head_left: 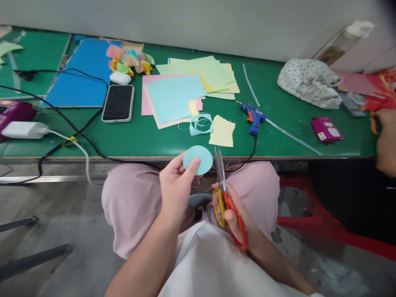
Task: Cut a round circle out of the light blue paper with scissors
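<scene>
A round light-blue paper disc [203, 160] is pinched between the thumb and fingers of my left hand [176, 177], just off the table's front edge. My right hand [233, 210] grips scissors [223, 181] with one red and one yellow handle loop. Their blades point up and away from me, slightly parted, to the right of the disc and apart from it. Beyond the disc, a light-blue paper offcut with thin curled strips [201, 124] lies on the table, beside a pale yellow paper piece [223, 132].
Coloured paper sheets [173, 97] are stacked on the green table [161, 144]. A blue glue gun [254, 117] with its cord lies to the right. At left are a phone [118, 103], paper petals [131, 60] and black cables. Another person's hand [386, 142] shows at the right edge.
</scene>
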Tool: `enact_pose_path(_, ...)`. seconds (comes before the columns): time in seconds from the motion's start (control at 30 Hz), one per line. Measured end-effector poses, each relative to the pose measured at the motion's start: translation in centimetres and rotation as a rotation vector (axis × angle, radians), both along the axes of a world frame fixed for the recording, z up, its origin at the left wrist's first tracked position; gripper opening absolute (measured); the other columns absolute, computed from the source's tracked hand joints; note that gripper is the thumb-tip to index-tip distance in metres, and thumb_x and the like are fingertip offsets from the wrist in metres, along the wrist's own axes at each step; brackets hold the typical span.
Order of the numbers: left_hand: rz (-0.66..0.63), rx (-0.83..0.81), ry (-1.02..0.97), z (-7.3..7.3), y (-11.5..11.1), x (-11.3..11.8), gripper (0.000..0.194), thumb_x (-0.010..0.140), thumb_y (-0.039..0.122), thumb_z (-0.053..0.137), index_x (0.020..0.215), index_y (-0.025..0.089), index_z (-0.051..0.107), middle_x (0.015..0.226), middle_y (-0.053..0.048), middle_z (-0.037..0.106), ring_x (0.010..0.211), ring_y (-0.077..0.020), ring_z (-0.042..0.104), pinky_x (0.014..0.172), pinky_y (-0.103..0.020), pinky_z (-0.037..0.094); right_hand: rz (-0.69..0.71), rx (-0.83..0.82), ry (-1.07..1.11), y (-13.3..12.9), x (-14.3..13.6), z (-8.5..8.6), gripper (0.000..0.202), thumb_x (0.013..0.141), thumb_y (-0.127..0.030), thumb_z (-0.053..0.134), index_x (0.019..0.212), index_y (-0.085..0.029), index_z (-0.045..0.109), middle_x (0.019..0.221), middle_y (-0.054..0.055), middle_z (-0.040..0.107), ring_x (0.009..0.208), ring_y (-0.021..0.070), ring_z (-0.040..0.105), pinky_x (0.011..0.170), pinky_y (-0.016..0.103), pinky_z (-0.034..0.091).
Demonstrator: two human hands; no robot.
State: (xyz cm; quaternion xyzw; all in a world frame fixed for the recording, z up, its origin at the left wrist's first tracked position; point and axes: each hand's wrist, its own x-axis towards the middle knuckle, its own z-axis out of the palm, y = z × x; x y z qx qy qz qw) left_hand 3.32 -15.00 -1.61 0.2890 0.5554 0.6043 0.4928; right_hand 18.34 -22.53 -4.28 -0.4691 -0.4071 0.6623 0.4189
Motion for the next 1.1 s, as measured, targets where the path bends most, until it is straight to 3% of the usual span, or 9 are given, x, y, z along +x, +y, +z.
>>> enact_pose_path(0.13, -0.243, -0.06, -0.011, 0.1, -0.4, 0.0, 0.045, 0.071, 0.037, 0.089, 0.112, 0.019, 0.081, 0.079, -0.003, 0.079, 0.057, -0.0132, 0.066, 0.049, -0.022, 0.056, -0.099, 0.022, 0.007, 1.0, 0.4, 0.6, 0.053, 0.088, -0.065, 0.07, 0.123, -0.029, 0.054, 0.092, -0.001, 0.056, 0.065, 0.0143, 0.052, 0.054, 0.027, 0.047)
enact_pose_path(0.2, -0.354, -0.112, -0.034, 0.3, -0.5, 0.1, 0.05, 0.071, 0.034, 0.089, 0.117, 0.019, 0.08, 0.076, -0.003, 0.078, 0.054, -0.0119, 0.064, 0.047, -0.021, 0.056, -0.182, 0.02, -0.043, 1.9, 0.6, 1.3, 0.041, 0.089, -0.05, 0.073, 0.119, -0.028, 0.055, 0.088, -0.001, 0.059, 0.065, 0.0149, 0.057, 0.058, 0.029, 0.053)
enact_pose_path(0.33, -0.499, -0.173, -0.08, 0.7, -0.5, 0.2, 0.051, 0.07, 0.031, 0.09, 0.118, 0.018, 0.079, 0.067, -0.001, 0.075, 0.051, -0.0096, 0.061, 0.047, -0.018, 0.055, -0.28, 0.018, -0.052, 3.4, 1.0, 2.2, 0.043, 0.082, -0.032, 0.076, 0.119, -0.029, 0.054, 0.08, -0.005, 0.062, 0.059, 0.013, 0.06, 0.055, 0.026, 0.054)
enact_pose_path(0.57, -0.488, -0.192, -0.088, 0.5, -0.4, 0.0, 0.053, 0.075, 0.04, 0.088, 0.121, 0.017, 0.077, 0.06, 0.002, 0.071, 0.053, -0.0086, 0.061, 0.053, -0.018, 0.055, -0.318, 0.053, -0.081, 3.9, 0.9, 2.5, 0.042, 0.076, -0.023, 0.076, 0.115, -0.03, 0.06, 0.075, -0.007, 0.061, 0.054, 0.0102, 0.059, 0.051, 0.023, 0.053)
enact_pose_path(0.8, -0.33, -0.105, -0.138, -0.2, -0.1, -0.5, 0.053, 0.08, 0.053, 0.08, 0.117, 0.015, 0.076, 0.069, -0.001, 0.075, 0.056, -0.0116, 0.067, 0.052, -0.019, 0.055, -0.368, 0.083, -0.052, 4.2, 1.0, 2.3, 0.048, 0.077, -0.022, 0.075, 0.121, -0.03, 0.06, 0.077, -0.008, 0.059, 0.051, 0.0088, 0.059, 0.049, 0.022, 0.053)
enact_pose_path(0.87, -0.363, -0.1, -0.141, -0.3, -0.1, -0.6, 0.059, 0.079, 0.053, 0.081, 0.123, 0.014, 0.073, 0.07, -0.002, 0.076, 0.057, -0.0121, 0.068, 0.054, -0.02, 0.056, -0.384, 0.08, -0.045, 4.2, 0.9, 2.1, 0.048, 0.077, -0.022, 0.075, 0.121, -0.03, 0.06, 0.077, -0.008, 0.059, 0.051, 0.009, 0.059, 0.048, 0.022, 0.053)
enact_pose_path(1.0, -0.503, -0.134, -0.09, -0.2, -0.4, -0.4, 0.068, 0.073, 0.036, 0.089, 0.135, 0.017, 0.067, 0.065, 0.002, 0.073, 0.055, -0.0098, 0.066, 0.06, -0.019, 0.058, -0.387, 0.079, -0.06, 4.2, 0.7, 2.1, 0.044, 0.076, -0.021, 0.076, 0.116, -0.028, 0.059, 0.074, -0.007, 0.062, 0.052, 0.0095, 0.06, 0.049, 0.022, 0.053)
enact_pose_path(1.1, -0.518, -0.143, -0.073, -0.1, -0.5, -0.2, 0.066, 0.075, 0.033, 0.088, 0.136, 0.019, 0.066, 0.063, 0.003, 0.072, 0.055, -0.0089, 0.065, 0.06, -0.017, 0.056, -0.392, 0.075, -0.032, 4.4, 0.9, 2.1, 0.041, 0.076, -0.021, 0.076, 0.112, -0.028, 0.058, 0.075, -0.008, 0.063, 0.052, 0.0092, 0.059, 0.049, 0.021, 0.053)
